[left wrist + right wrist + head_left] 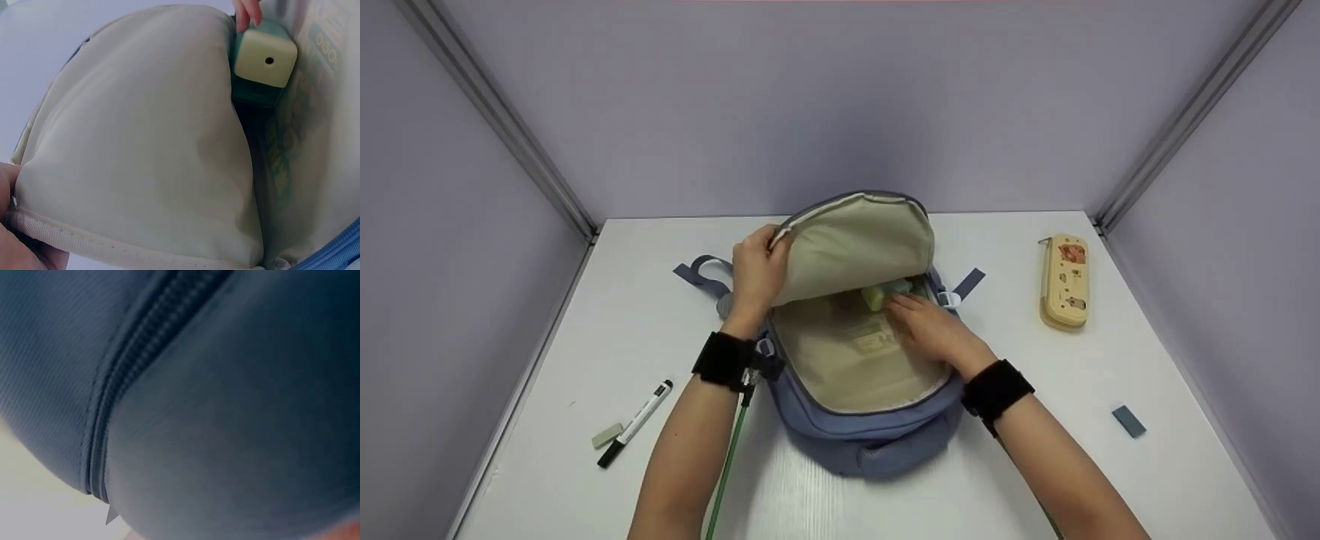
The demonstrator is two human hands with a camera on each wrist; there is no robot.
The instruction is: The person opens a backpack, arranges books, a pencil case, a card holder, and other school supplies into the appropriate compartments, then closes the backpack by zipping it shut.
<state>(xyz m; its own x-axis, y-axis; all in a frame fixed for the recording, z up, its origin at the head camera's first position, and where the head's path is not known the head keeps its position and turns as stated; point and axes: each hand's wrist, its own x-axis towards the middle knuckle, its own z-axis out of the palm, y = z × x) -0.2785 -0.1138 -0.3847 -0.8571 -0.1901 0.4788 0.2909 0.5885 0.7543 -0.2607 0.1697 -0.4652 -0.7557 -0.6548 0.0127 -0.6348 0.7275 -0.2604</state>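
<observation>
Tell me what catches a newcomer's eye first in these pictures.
A blue backpack lies open mid-table, its beige-lined flap held up by the left hand. The right hand reaches inside, fingers on a pale green box-shaped object. At the right lies a yellow pencil case.

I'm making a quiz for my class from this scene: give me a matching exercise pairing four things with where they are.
Things:
1. pencil case
2. marker
3. green block
4. left hand

Places:
A. inside the open backpack
B. on the table, left of the backpack
C. gripping the raised flap's edge
D. on the table, right of the backpack

Pairs: 1-D, 2-B, 3-A, 4-C
</observation>
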